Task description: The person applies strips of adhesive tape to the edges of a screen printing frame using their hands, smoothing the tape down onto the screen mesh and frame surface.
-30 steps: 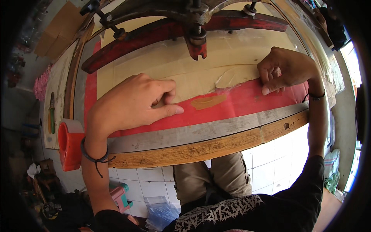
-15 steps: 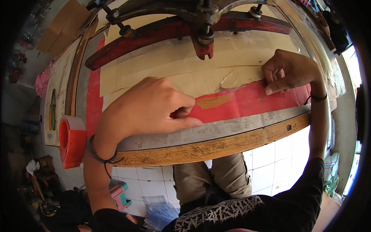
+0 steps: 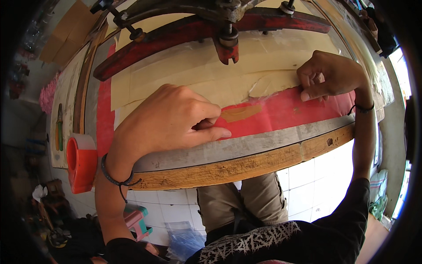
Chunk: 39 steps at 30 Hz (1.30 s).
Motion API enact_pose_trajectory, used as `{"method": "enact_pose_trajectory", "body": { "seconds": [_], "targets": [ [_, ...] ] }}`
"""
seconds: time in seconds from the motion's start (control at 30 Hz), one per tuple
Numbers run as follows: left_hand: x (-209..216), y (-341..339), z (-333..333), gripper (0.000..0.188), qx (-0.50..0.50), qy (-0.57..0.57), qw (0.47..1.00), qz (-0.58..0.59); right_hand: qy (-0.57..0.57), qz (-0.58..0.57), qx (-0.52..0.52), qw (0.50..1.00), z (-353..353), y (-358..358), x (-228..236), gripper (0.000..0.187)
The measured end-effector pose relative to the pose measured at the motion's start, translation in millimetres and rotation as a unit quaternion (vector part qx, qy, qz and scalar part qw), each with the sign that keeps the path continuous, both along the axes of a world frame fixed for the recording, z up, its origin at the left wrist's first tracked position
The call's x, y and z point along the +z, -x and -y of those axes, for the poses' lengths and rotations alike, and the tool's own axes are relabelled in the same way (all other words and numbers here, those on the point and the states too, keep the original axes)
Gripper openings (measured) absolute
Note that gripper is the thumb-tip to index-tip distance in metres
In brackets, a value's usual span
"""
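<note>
My left hand (image 3: 176, 116) is closed, its fingers curled and its thumb laid along the front edge of a red sheet (image 3: 259, 116). Farther right, my right hand (image 3: 327, 79) is also closed, thumb against bent fingers, over the seam where the red sheet meets layered beige paper (image 3: 176, 72). Whatever either hand pinches is hidden or too thin to make out. The red sheet lies on a grey metal plate (image 3: 184, 156). Between my hands, a brown patch (image 3: 241, 113) shows on the red, beside a torn, crinkled flap of beige paper (image 3: 268, 86).
A curved red metal bar (image 3: 176, 39) with bolts spans above the paper. Wooden edging (image 3: 237, 167) borders the plate in front. A red tape roll (image 3: 81, 163) stands at the left corner, near green-handled pliers (image 3: 60, 127). Clear plastic bags (image 3: 184, 237) lie below.
The view has shifted slightly, so the bar sits a little higher and farther left. Both hands keep nearly the same pose and place on the sheet.
</note>
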<state>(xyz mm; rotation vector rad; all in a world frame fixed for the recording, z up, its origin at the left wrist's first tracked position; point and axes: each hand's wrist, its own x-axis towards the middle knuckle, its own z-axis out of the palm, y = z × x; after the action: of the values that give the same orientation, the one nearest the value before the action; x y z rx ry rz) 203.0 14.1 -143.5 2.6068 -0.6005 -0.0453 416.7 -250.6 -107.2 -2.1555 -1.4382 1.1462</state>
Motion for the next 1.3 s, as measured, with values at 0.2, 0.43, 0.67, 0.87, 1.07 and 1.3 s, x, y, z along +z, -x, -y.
{"method": "enact_pose_trajectory", "body": {
  "seconds": [0.2, 0.43, 0.67, 0.87, 1.07, 1.3],
  "targets": [
    [2, 0, 0, 0.045, 0.007, -0.001, 1.0, -0.009, -0.008, -0.003, -0.004, 1.0, 1, -1, 0, 0.03],
    [3, 1, -1, 0.045, 0.009, -0.004, 1.0, -0.014, -0.007, 0.011, 0.011, 1.0, 0, 1, 2, 0.029],
    [1, 1, -2, 0.044, 0.007, 0.004, 1.0, -0.009, -0.01, 0.01, 0.014, 1.0, 1, 0, 1, 0.028],
    [4, 2, -2, 0.042, 0.011, 0.004, 1.0, -0.018, -0.001, 0.01, 0.01, 1.0, -1, 1, 5, 0.028],
    [4, 1, -3, 0.041, 0.01, 0.005, 1.0, -0.018, -0.015, 0.026, 0.015, 0.999, 2, -2, 7, 0.025],
    [3, 2, -4, 0.039, 0.015, 0.003, 0.999, -0.028, 0.018, 0.209, -0.156, 0.965, -1, 15, 20, 0.031]
  ]
}}
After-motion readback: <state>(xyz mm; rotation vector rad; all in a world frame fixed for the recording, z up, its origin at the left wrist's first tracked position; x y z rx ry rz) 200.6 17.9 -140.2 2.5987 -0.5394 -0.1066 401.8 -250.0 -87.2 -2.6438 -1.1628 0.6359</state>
